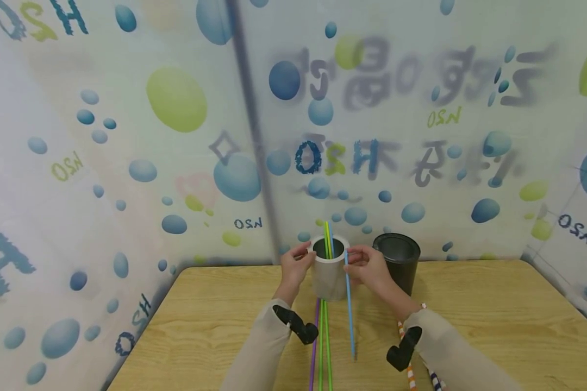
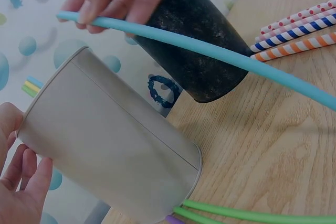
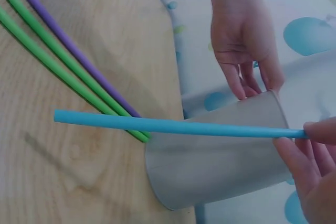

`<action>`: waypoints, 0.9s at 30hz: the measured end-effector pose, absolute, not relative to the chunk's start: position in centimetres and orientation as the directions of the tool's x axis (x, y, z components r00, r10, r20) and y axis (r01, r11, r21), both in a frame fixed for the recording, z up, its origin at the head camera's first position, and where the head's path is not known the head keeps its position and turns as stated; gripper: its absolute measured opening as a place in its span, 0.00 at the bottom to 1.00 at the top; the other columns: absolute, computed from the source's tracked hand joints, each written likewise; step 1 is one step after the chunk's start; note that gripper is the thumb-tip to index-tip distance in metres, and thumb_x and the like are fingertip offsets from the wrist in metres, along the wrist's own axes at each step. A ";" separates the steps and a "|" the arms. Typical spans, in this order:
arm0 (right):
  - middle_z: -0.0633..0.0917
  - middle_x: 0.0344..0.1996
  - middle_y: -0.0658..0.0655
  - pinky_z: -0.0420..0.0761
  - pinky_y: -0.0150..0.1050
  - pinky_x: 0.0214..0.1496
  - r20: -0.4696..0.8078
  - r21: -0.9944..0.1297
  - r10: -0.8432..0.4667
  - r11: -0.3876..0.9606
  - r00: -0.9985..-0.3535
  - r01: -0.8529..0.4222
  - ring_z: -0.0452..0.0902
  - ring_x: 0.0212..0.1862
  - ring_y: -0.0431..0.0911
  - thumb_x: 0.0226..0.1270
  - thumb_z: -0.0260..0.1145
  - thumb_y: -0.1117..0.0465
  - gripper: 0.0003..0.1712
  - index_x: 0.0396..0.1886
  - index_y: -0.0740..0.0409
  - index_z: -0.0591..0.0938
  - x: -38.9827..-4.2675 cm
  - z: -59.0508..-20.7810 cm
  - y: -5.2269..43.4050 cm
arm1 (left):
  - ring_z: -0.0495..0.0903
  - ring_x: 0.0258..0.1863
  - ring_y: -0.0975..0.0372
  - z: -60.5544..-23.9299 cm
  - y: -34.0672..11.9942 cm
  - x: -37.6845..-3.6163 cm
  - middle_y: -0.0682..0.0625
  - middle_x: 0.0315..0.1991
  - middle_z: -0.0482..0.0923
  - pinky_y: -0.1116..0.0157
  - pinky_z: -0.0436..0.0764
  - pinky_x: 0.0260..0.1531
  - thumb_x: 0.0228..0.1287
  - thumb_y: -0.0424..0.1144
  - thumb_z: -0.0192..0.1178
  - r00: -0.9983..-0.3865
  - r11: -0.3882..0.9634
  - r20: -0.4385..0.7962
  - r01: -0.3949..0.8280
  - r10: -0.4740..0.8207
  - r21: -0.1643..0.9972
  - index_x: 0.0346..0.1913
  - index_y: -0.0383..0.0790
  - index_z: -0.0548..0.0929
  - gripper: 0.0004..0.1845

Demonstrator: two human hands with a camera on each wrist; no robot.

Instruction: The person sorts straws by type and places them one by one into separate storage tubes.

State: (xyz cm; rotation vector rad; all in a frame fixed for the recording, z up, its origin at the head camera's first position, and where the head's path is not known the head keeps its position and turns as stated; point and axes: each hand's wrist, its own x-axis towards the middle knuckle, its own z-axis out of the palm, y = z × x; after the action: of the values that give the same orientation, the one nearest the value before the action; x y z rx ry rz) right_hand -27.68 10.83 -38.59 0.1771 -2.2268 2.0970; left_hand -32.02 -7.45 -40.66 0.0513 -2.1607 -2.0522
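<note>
A grey-white cylindrical can [image 1: 329, 279] stands on the table with yellow, green and blue straws [image 1: 328, 239] sticking out of its mouth. At its left rim, my left hand [image 1: 295, 269] holds the can, with its fingertips [image 2: 39, 174] against the outer wall. Between thumb and fingers, my right hand [image 1: 369, 266] pinches a light blue straw [image 3: 173, 126] by its upper end. This straw hangs slanting down outside the can's right side, its lower end toward the front of the table.
Close behind my right hand stands a black can [image 1: 403, 266]. Two green straws [image 1: 325, 345] and a purple straw [image 1: 315, 347] lie before the grey can. Striped and dotted paper straws [image 2: 299, 32] lie near the black can. A printed curtain [image 1: 176, 163] hangs behind the table [image 1: 215, 320].
</note>
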 end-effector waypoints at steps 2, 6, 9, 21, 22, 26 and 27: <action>0.78 0.34 0.63 0.81 0.50 0.29 0.158 -0.985 -0.049 0.064 -0.986 -0.161 0.76 0.30 0.40 0.53 0.63 0.77 0.23 0.51 0.72 0.73 -27.8 -38.0 10.9 | 0.74 0.43 0.54 -40.7 -7.6 -32.1 0.39 0.45 0.76 0.63 0.79 0.39 0.55 0.31 0.62 -0.988 0.052 0.091 0.085 -0.127 0.995 0.51 0.30 0.79 0.19; 0.77 0.35 0.66 0.81 0.44 0.27 0.197 -0.976 -0.069 0.078 -0.978 -0.202 0.75 0.29 0.39 0.53 0.63 0.77 0.22 0.51 0.73 0.72 -28.3 -37.0 10.9 | 0.74 0.43 0.55 -40.7 -7.4 -32.1 0.41 0.43 0.76 0.64 0.79 0.39 0.55 0.32 0.62 -0.984 0.067 0.100 0.091 -0.150 0.994 0.50 0.33 0.80 0.18; 0.77 0.35 0.66 0.81 0.43 0.27 0.223 -0.969 -0.069 0.092 -0.972 -0.229 0.75 0.29 0.39 0.53 0.62 0.77 0.23 0.51 0.73 0.71 -28.8 -36.3 11.0 | 0.74 0.43 0.55 -40.7 -7.3 -31.9 0.43 0.43 0.76 0.65 0.79 0.39 0.55 0.32 0.62 -0.980 0.084 0.109 0.096 -0.169 0.992 0.50 0.35 0.81 0.17; 0.75 0.37 0.66 0.82 0.44 0.30 0.314 -0.935 -0.071 0.153 -0.947 -0.321 0.74 0.34 0.42 0.56 0.62 0.76 0.21 0.50 0.70 0.72 -30.7 -32.9 11.6 | 0.74 0.43 0.56 -40.5 -7.2 -31.9 0.43 0.42 0.76 0.65 0.78 0.39 0.54 0.32 0.62 -0.980 0.084 0.097 0.083 -0.173 0.993 0.50 0.35 0.81 0.18; 0.76 0.37 0.66 0.82 0.43 0.30 0.323 -0.931 -0.065 0.158 -0.944 -0.329 0.74 0.34 0.42 0.56 0.62 0.75 0.21 0.51 0.70 0.72 -30.8 -32.6 11.7 | 0.74 0.43 0.56 -40.5 -7.2 -31.9 0.43 0.43 0.76 0.65 0.78 0.39 0.55 0.32 0.62 -0.981 0.085 0.096 0.082 -0.171 0.993 0.50 0.34 0.81 0.18; 0.75 0.37 0.67 0.82 0.41 0.30 0.358 -0.920 -0.046 0.156 -0.933 -0.361 0.74 0.34 0.41 0.56 0.61 0.76 0.21 0.51 0.71 0.71 -31.0 -31.7 11.8 | 0.74 0.43 0.55 -40.4 -7.2 -31.8 0.42 0.43 0.76 0.65 0.79 0.39 0.55 0.33 0.62 -0.981 0.079 0.096 0.084 -0.166 0.993 0.50 0.34 0.81 0.17; 0.75 0.38 0.68 0.82 0.40 0.30 0.365 -0.917 -0.042 0.156 -0.930 -0.367 0.74 0.34 0.41 0.57 0.61 0.76 0.21 0.51 0.71 0.71 -31.0 -31.5 11.8 | 0.74 0.43 0.55 -40.4 -7.2 -31.8 0.42 0.43 0.76 0.65 0.79 0.39 0.55 0.32 0.62 -0.981 0.076 0.096 0.085 -0.166 0.993 0.50 0.34 0.81 0.17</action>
State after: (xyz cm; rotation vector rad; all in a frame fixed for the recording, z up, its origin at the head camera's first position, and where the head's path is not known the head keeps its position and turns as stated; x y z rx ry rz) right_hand -31.02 11.80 -31.52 0.3968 -2.1803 1.8478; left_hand -31.79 -7.24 -40.43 0.0828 -2.1612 -2.0162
